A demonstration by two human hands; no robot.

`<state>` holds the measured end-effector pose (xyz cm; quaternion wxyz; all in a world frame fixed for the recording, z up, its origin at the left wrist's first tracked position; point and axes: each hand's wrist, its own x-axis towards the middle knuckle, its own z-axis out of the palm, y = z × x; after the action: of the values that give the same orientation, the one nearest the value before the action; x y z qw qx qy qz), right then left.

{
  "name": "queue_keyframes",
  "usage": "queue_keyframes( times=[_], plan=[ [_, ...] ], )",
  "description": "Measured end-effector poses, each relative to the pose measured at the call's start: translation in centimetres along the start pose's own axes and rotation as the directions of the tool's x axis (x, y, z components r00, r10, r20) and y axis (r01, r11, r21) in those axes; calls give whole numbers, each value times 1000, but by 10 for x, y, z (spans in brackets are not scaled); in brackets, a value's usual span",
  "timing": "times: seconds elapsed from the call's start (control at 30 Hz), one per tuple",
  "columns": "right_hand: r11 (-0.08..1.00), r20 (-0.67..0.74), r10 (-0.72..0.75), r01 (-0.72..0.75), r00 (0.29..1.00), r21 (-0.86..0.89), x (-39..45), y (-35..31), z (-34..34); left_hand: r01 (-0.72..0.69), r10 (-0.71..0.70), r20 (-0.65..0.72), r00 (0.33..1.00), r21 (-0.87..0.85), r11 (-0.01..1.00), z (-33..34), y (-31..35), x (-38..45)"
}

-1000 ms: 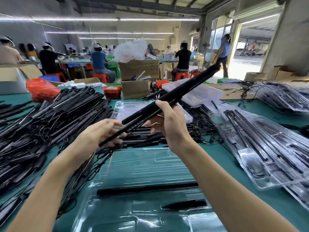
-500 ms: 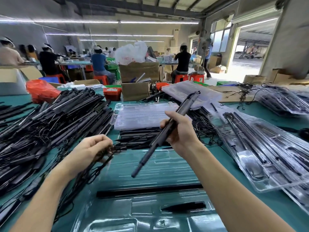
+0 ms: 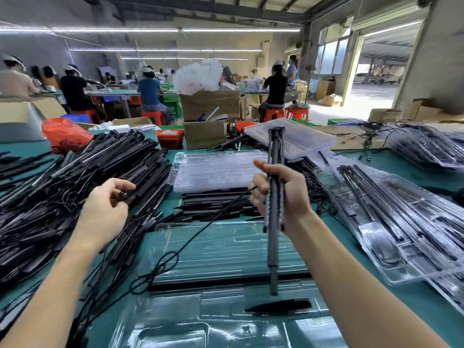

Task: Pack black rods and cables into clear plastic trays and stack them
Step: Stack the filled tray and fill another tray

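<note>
A big messy heap of black rods [image 3: 82,177] and thin cables is lying on the left of the green tabletop [image 3: 391,167]. The left hand [image 3: 105,212] is hovering over that heap, and its grip is pinching a small loop of thin black cable [image 3: 160,267] between thumb and fingertips. The cable is trailing down in curly loops onto the clear plastic tray [image 3: 226,252] in the middle. This tray is shiny and see-through, with long grooves, and one long black bar and one short pointed black piece are sitting in it. Behind it a stack of empty clear trays [image 3: 216,169] is resting on more black pieces. The right hand [image 3: 278,194] is holding a long, dull black rod [image 3: 275,197] almost straight up above the tray, its grip curled tight around the middle. On the right, filled trays [image 3: 396,227] are lying with rods and cables packed inside.
</note>
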<state>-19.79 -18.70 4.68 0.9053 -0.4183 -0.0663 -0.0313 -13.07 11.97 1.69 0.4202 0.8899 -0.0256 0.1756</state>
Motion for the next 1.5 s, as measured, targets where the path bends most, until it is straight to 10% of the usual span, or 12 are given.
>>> queue_keyframes(
  times=[0.1,0.23,0.47,0.63,0.83,1.17,1.4,1.5],
  plan=[
    [991,122,7,-23,992,130,-1,-12,3,70,-123,54,991,576,815,-7,3,-10],
    [986,197,-12,-22,980,168,-1,-17,9,-129,-51,330,942,499,857,-16,34,-48],
    [982,192,-39,3,981,186,2,-16,15,-388,-93,570,816,661,642,-9,50,-75],
    [971,257,-25,-37,966,237,-2,-18,15,-261,-223,713,665,502,825,-8,33,-58],
    [969,399,-2,-97,917,226,-6,-25,15,-44,-128,356,925,438,898,-10,6,-30],
    [938,551,-25,-170,834,300,-14,-39,36,-67,-169,351,921,570,819,20,3,-39],
    [947,350,-102,-16,931,320,-6,-43,41,-105,-55,180,982,766,634,-3,29,-63],
    [959,267,-110,32,957,281,-2,-39,37,-236,150,205,967,508,829,-14,52,-70]
  ],
)
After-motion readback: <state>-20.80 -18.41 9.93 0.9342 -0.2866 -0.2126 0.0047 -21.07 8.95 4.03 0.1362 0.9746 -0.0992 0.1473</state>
